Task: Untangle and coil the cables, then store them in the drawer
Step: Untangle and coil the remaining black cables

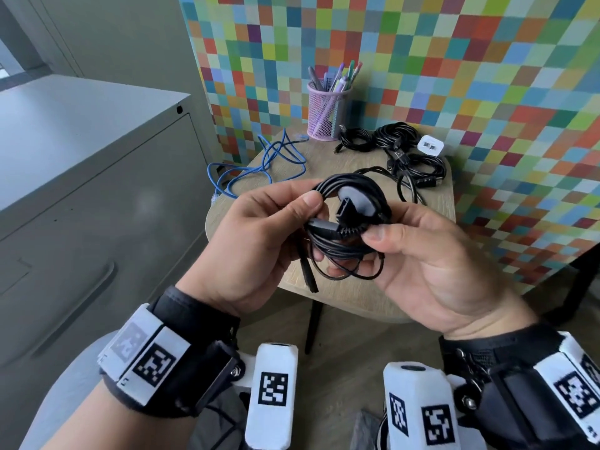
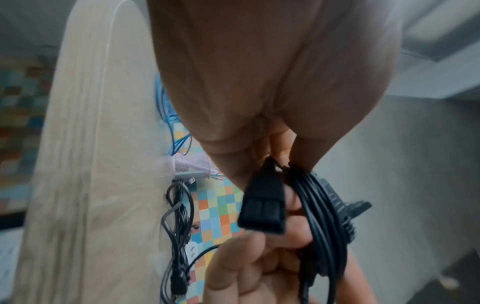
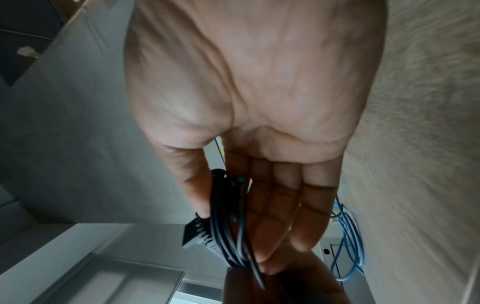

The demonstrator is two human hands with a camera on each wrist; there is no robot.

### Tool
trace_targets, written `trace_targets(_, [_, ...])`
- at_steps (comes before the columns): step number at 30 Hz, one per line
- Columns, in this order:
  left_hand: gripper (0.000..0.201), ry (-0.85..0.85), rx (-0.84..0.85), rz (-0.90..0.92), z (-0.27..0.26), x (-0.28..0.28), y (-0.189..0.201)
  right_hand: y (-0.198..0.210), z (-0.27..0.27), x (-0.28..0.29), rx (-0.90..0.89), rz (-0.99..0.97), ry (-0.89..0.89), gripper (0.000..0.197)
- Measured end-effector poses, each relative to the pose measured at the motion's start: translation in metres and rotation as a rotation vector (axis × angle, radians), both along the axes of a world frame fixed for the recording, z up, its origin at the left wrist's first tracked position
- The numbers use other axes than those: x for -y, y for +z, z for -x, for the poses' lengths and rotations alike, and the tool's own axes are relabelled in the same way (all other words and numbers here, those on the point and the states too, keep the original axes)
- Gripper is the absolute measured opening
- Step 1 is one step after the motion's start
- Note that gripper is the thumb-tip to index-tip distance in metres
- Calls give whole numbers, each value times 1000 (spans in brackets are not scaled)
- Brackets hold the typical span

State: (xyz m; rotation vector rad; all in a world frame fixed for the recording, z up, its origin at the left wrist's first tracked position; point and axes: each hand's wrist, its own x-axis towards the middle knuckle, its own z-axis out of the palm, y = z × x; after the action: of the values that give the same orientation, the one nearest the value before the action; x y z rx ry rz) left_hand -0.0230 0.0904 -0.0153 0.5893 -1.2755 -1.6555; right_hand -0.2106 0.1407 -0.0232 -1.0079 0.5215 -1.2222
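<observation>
Behind the small wooden counter [image 1: 431, 203] rises a wall panel of many-coloured squares [image 1: 454, 60], and to my left stands a grey metal filing cabinet [image 1: 81, 177] with its drawers shut.

Both my hands are raised above the near edge of the counter, sharing one coiled black cable [image 1: 350, 228]. My left hand [image 1: 259, 241] grips the left side of the coil, thumb on top and fingers curled underneath. My right hand [image 1: 431, 254] pinches the right side, its thumb pressed on the strands near a ribbed black plug [image 1: 344, 219] that points up through the middle of the loop. One loose end of the cable hangs down below my left fingers. In the left wrist view a flat black connector [image 2: 262, 207] sits against my fingers, beside the bundled strands. In the right wrist view the strands run between my thumb and my fingers [image 3: 280, 205].

On the counter farther back, a blue network cable [image 1: 266, 160] lies in loose loops at the left, part of it drooping over the edge. A tangle of black cables [image 1: 396, 151] lies at the back right, with a white charger block [image 1: 430, 146] touching its far side. A pink mesh pen cup [image 1: 326, 112] full of pens stands at the back, between the blue cable and the black tangle.
</observation>
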Motion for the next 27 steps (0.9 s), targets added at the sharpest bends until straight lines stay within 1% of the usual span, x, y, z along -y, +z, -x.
trace_targets(2, [19, -1, 17, 70, 1, -1, 0, -3, 2, 0, 7, -5, -17, 32])
trace_targets(5, [17, 24, 61, 157, 2, -3, 0, -3, 3, -1, 1, 8, -47, 26])
trace_targets(6, [17, 46, 95, 178, 1, -2, 0, -1, 3, -2, -53, 15, -81, 23])
trace_targets(9, [18, 116, 215, 222, -4, 0, 1, 4, 7, -1, -292, 43, -178, 18])
trace_targets(10, [18, 132, 237, 231, -5, 0, 1, 6, 8, -1, -346, 50, -201, 21])
trace_targets(12, [20, 159, 240, 231, -4, 0, 1, 7, 7, 0, -391, 41, -263, 22])
trace_targets(15, [18, 201, 195, 210, 1, -1, 0, 2, 1, 4, -395, 34, -402, 19])
trace_targets(17, [17, 233, 182, 200, 4, 0, -2, -1, -1, 7, -391, 36, -456, 18])
trace_targets(21, [15, 225, 140, 150, 7, 0, -3, -2, 0, 8, -394, 28, -456, 14])
trace_targets(22, [18, 214, 128, 140, 7, 0, -4, -1, 1, 8, -380, 20, -453, 15])
trace_targets(25, [25, 186, 92, 95, 7, 0, -3, 1, 2, 7, -345, 18, -440, 21])
trace_targets(27, [26, 191, 92, 72, 7, -1, -3, 2, 2, 7, -317, 24, -437, 25])
